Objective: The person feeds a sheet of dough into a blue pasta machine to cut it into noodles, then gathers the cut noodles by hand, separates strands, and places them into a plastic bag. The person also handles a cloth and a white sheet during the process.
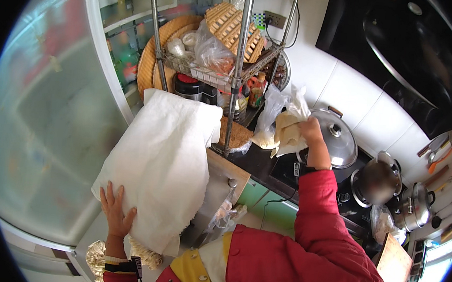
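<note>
Red padded jacket [301, 266] with yellow trim is closest to the lens, filling the bottom of the view. Progress-wise, I'd call it partway: the white cloth [157, 156] is already spread out, but it's creased and hanging unevenly, with a ragged lower edge. Over by the stove, the beige cloth [285, 136] is bunched up and not laid down flat, so if you ask me that part is the unfinished bit. No clue what's under the white one, though a wooden edge [239, 178] pokes out past its right side.

As for the hands: the left hand [114, 209] is flat on the white cloth near its lower left edge, fingers spread, not gripping anything as far as I can see. The right hand [311, 128] has its fingers curled round the beige cloth, with some crinkly white plastic [298, 101] sticking up just above. That bundle is over the left end of the black countertop [259, 162], right beside the lidded wok [338, 143]; can't tell if it's touching the counter. So the two cloths sit well apart, one at each hand.
</note>
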The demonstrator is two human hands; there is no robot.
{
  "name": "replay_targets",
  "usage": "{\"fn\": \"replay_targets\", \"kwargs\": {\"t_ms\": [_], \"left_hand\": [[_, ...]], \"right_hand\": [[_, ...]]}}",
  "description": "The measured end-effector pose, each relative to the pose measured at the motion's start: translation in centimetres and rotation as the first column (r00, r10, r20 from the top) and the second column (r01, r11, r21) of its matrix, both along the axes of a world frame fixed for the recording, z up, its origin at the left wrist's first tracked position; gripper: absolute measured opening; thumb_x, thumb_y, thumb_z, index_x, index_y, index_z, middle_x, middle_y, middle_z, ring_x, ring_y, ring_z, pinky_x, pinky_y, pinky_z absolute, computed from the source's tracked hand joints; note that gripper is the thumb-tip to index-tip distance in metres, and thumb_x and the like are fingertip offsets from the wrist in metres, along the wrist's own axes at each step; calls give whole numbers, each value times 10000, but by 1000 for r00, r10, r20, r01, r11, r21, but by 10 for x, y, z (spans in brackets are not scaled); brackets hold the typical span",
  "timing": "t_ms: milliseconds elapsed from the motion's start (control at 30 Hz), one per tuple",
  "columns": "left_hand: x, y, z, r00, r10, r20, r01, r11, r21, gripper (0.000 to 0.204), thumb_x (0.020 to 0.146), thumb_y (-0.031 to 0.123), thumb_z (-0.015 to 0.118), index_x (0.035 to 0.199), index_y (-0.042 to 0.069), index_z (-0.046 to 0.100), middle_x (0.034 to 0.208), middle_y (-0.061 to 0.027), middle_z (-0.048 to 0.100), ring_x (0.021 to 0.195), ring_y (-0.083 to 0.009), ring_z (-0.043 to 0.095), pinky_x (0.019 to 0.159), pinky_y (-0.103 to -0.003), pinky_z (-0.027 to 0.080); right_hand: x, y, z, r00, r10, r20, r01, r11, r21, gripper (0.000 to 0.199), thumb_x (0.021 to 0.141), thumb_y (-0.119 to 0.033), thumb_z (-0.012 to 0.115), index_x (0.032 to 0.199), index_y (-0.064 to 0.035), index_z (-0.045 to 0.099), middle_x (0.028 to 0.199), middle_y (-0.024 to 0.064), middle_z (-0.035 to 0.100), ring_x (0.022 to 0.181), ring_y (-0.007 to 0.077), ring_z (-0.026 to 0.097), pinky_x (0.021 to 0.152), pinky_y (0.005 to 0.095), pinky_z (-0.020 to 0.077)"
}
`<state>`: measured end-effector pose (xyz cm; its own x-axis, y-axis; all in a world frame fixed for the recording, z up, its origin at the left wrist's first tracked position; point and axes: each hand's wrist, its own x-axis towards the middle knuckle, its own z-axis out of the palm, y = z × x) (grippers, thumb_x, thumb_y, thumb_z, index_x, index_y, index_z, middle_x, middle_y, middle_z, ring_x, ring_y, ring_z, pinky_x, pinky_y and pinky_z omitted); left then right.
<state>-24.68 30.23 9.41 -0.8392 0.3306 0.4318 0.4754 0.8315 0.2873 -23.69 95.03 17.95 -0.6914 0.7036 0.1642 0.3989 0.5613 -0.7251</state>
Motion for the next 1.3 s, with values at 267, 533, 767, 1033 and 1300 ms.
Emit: {"fn": "replay_targets", "kwargs": {"t_ms": [267, 533, 767, 1033, 1300], "left_hand": [[11, 2, 18, 988, 67, 142, -70, 997, 17, 721, 743, 337, 688, 1383, 91, 467, 1548, -190, 245, 1439, -441, 117, 1043, -704, 127], [7, 47, 93, 948, -318, -22, 310, 903, 297, 962, 632, 289, 850, 1419, 22, 366, 1506, -227, 285, 1404, -389, 274, 1133, -421, 268], [28, 135, 130, 902, -325, -283, 430, 716, 550, 1121, 679, 275, 848, 1491, -3, 126, 1524, -292, 150, 1428, -419, 188, 1138, -454, 251], [16, 112, 127, 778, -620, -101, 48, -101, 994, 489, 988, 124, 483, 1440, 49, 313, 1390, -131, 444, 1256, -234, 474, 1040, -344, 403], [33, 48, 123, 696, -669, -260, -46, -403, 914, 501, 1010, 398, 371, 1351, 39, 445, 1318, -118, 538, 1169, -257, 564, 985, -412, 477]], "right_hand": [[80, -69, 116, 753, 292, -590, -570, 738, -361, 274, 846, -11, 575, 1105, 67, 618, 944, 106, 679, 812, 200, 664, 719, 310, 538], [77, -166, 176, 519, 529, -671, -843, 449, -297, 379, 845, 4, 554, 1223, 22, 571, 1097, 107, 660, 975, 210, 651, 895, 335, 504], [55, -269, 174, 289, 829, -479, -957, 232, -176, 429, 856, -22, 614, 1281, -22, 556, 1146, 5, 633, 1055, 121, 571, 942, 293, 440], [38, -300, 153, 200, 894, -402, -965, 107, -240, 359, 913, -149, 644, 1239, -9, 589, 1115, 9, 639, 1016, 102, 567, 894, 275, 452], [6, -300, 130, 380, 769, -514, -893, 161, -420, 392, 932, -255, 645, 1218, 5, 578, 1076, 30, 654, 920, 107, 604, 828, 269, 489]]}}
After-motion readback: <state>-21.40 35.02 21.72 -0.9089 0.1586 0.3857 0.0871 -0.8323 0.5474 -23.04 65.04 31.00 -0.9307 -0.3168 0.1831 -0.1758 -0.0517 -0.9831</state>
